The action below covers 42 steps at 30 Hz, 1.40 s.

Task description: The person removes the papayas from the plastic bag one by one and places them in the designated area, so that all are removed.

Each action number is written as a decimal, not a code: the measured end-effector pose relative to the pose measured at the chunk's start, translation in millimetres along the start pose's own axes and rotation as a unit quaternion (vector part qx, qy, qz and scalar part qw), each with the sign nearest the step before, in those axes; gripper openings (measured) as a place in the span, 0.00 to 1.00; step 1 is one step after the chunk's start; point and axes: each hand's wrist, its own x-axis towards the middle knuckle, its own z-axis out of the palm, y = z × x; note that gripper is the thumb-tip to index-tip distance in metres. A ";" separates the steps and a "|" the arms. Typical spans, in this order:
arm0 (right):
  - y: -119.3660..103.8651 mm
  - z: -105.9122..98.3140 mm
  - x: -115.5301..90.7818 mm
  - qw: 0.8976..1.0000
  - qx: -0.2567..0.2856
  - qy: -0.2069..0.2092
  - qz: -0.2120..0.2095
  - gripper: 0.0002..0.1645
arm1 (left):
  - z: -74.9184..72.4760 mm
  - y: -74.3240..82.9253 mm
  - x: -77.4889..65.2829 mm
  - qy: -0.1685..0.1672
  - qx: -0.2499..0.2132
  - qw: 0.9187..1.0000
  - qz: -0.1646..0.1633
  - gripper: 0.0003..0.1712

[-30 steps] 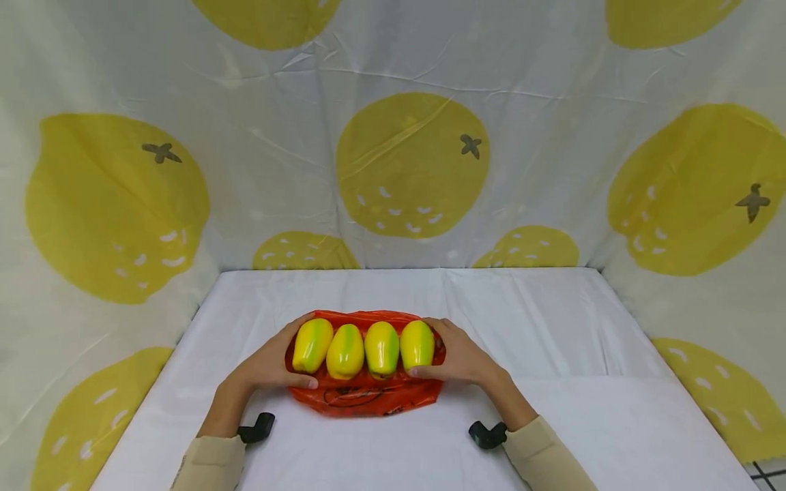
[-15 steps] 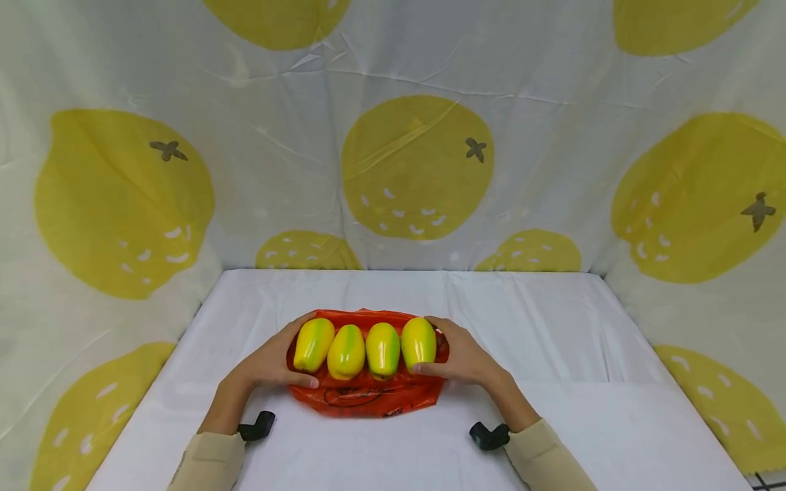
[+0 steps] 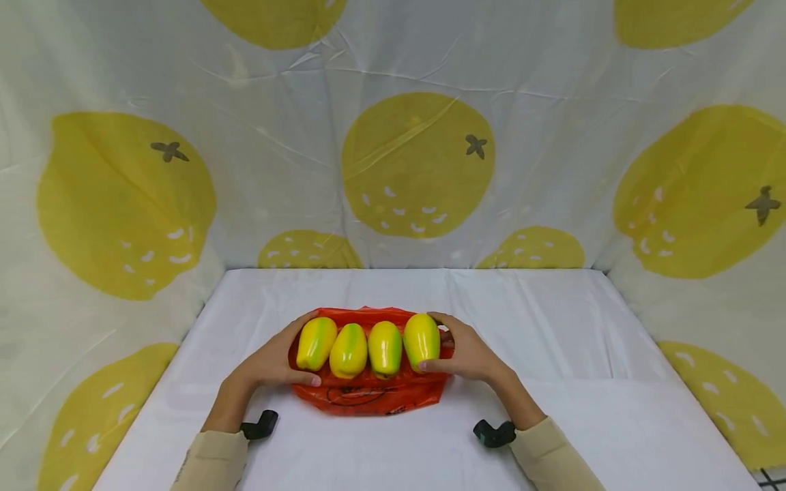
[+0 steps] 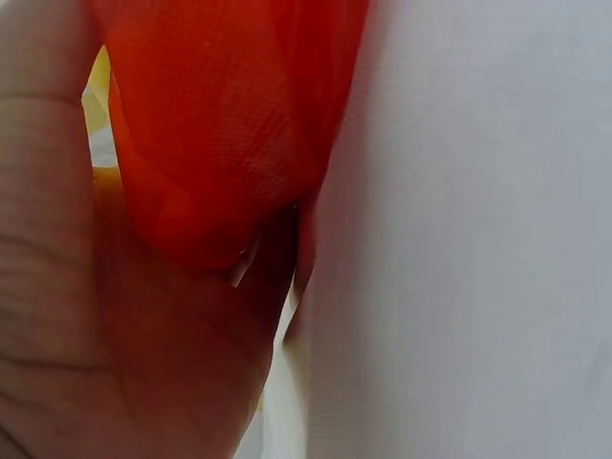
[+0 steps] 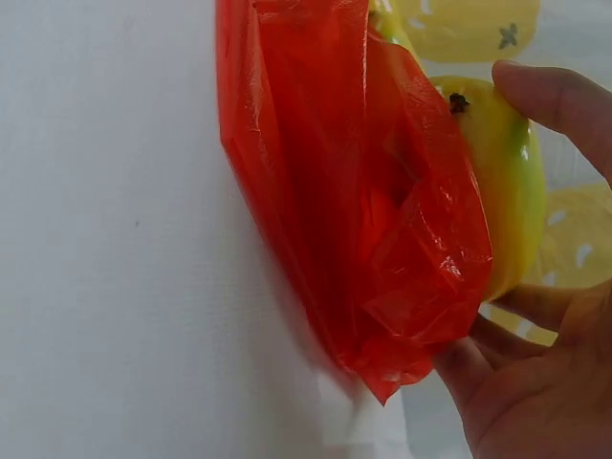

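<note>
A red plastic bag (image 3: 368, 402) lies on the table, with several glossy yellow-green oval fruits, papaya-like in shape, in a row on it. At its left end, my left hand (image 3: 273, 358) grips the bag, thumb in front and fingers behind, beside the leftmost fruit (image 3: 316, 344). My right hand (image 3: 469, 351) holds the rightmost fruit (image 3: 421, 341) between thumb and fingers; this fruit sits slightly higher than its neighbours. Red film (image 4: 210, 124) lies against the left palm in the left wrist view. In the right wrist view, the held fruit (image 5: 507, 182) shows a dark stem end beside the film.
White cloth covers the table (image 3: 393, 457). Behind it and at both sides hang pale curtains (image 3: 276, 170) printed with large yellow lemons. A black wrist mount (image 3: 260, 425) is on the left wrist, another (image 3: 493, 434) on the right.
The right hand and the rightmost fruit have moved slightly up and to the right, widening the gap to the neighbouring fruit. The left hand has stayed nearly still on the bag.
</note>
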 end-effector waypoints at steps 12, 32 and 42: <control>-5.8 -1.3 -3.0 1.000 -0.005 -0.002 -0.002 0.62 | -1.9 0.4 -3.8 0.008 -0.015 1.000 0.014 0.71; 3.1 -16.4 -12.1 0.999 0.020 0.028 -0.007 0.60 | -5.4 -3.7 -3.7 0.004 -0.029 1.000 0.012 0.68; 10.2 -28.7 -18.7 0.998 0.026 0.041 -0.028 0.59 | -4.9 -5.4 -2.1 0.006 -0.037 0.999 0.016 0.68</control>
